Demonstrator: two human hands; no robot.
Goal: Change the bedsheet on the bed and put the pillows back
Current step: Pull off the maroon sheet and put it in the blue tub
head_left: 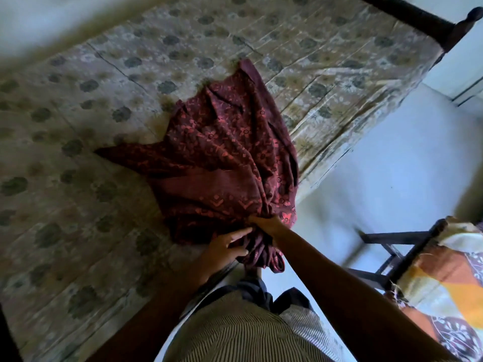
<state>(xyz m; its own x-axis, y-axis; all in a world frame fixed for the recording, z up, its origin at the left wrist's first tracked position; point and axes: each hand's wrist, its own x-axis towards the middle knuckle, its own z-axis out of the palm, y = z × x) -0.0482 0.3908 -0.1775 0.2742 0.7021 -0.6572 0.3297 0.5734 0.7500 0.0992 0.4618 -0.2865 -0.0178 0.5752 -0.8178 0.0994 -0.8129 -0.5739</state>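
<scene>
A crumpled maroon bedsheet (224,158) with a pink flower print lies in a heap on the bare mattress (86,142), which has a pale cover with dark floral spots. The heap spreads from the mattress's near edge toward its middle. My right hand (269,225) grips the bunched near end of the sheet at the mattress edge. My left hand (227,245) rests beside it with the fingers curled into the same bunch of cloth, index finger stretched out. A twisted end of the sheet hangs below both hands.
A dark wooden bed frame (428,20) runs along the far right end of the mattress. A dark wooden chair (397,259) stands at the right, with folded orange, white and brown patterned cloth (452,283) piled on it. Pale floor (392,158) lies between bed and chair.
</scene>
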